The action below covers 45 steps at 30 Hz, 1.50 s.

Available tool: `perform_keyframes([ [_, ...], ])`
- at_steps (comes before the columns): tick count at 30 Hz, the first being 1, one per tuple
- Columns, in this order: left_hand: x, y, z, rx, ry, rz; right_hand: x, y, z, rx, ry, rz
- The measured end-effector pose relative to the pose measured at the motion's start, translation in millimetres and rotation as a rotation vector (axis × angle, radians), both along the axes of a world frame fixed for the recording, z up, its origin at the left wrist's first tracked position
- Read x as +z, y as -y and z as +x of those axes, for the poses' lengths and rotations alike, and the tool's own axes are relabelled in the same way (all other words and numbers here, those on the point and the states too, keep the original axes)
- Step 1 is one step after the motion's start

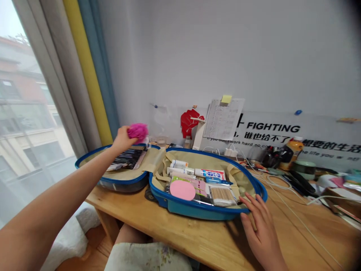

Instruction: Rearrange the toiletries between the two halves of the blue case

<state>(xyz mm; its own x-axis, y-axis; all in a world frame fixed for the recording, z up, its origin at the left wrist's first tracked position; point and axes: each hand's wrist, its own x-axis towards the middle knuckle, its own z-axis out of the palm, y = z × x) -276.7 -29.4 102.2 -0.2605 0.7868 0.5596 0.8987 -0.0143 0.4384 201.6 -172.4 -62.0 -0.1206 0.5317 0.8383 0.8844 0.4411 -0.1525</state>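
Note:
My left hand (124,136) is closed around a bright pink mesh bath puff (138,132), raised above the left half of an open blue suitcase (203,214). In that half lies a dark, shiny flat pack (131,158). The right half holds a toothpaste tube (211,174), a pink oval item (182,190), a pack of cotton swabs (222,195), white tubes (180,171) and a blue item (217,180). My right hand (258,218) rests with fingers spread over the suitcase's right front rim.
The suitcase lies on a wooden desk (191,235) against the wall. Cables (284,184), an orange-labelled bottle (291,153), a green-lidded jar (304,168) and other clutter fill the right side. Curtains (84,75) and a window stand at the left.

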Motion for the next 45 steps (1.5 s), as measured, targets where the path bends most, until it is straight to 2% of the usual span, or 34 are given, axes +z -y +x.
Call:
perform_keyframes([
  [2, 10.1, -6.0, 57.4, -0.199, 0.051, -0.006, 0.3, 1.2, -1.4, 0.008, -0.013, -0.009],
  [4, 11.2, -8.0, 118.5, -0.367, 0.06, -0.033, 0.6, 2.1, -2.1, 0.016, -0.017, -0.015],
  [7, -2.2, -6.6, 204.6, -0.574, 0.065, -0.1, 0.2, 2.6, -2.4, 0.017, -0.036, -0.027],
  [9, -16.2, -5.1, 252.0, -0.666, 0.067, -0.149, -0.5, 2.6, -2.6, 0.014, -0.049, -0.038],
  [12, -36.6, -3.2, 302.8, -0.745, 0.064, -0.192, -0.9, 2.8, -2.9, 0.015, -0.063, -0.047],
  [16, -57.8, -1.8, 334.1, -0.786, 0.03, -0.261, 1.0, 4.5, -3.3, 0.011, -0.037, -0.049],
  [20, -72.6, -1.1, 336.5, -0.842, -0.072, -0.38, 2.7, 5.9, -3.9, 0.011, -0.021, -0.058],
  [23, -76.0, -0.4, 331.5, -0.91, -0.165, -0.444, 2.4, 5.7, -4.8, 0.014, -0.05, -0.059],
  [26, -70.8, -1.3, 326.6, -0.951, -0.23, -0.48, 2.4, 4.8, -4.9, 0.026, -0.064, -0.051],
  [32, -51.5, -5.0, 314.8, -0.928, -0.287, -0.498, 2.1, 1.3, -1.9, 0.021, -0.03, -0.031],
  [36, -40.8, 6.2, 298.2, -0.932, -0.289, -0.463, -0.9, -3.0, 0.7, 0.022, -0.034, -0.022],
  [38, -33.8, 16.2, 279.9, -0.958, -0.281, -0.416, -1.9, -4.6, 1.5, 0.024, -0.042, -0.021],
  [40, -25.4, 25.1, 250.0, -0.944, -0.29, -0.376, -2.4, -5.4, 2.1, 0.026, -0.044, -0.019],
  [41, -21.0, 28.2, 230.3, -0.904, -0.305, -0.359, -2.6, -5.7, 2.3, 0.026, -0.04, -0.016],
  [42, -16.9, 30.0, 207.8, -0.81, -0.325, -0.37, -2.7, -5.9, 2.5, 0.026, -0.035, -0.011],
  [45, -9.1, 30.6, 129.0, -0.588, -0.314, -0.415, -3.5, -6.6, 3.0, 0.026, -0.018, 0.003],
])
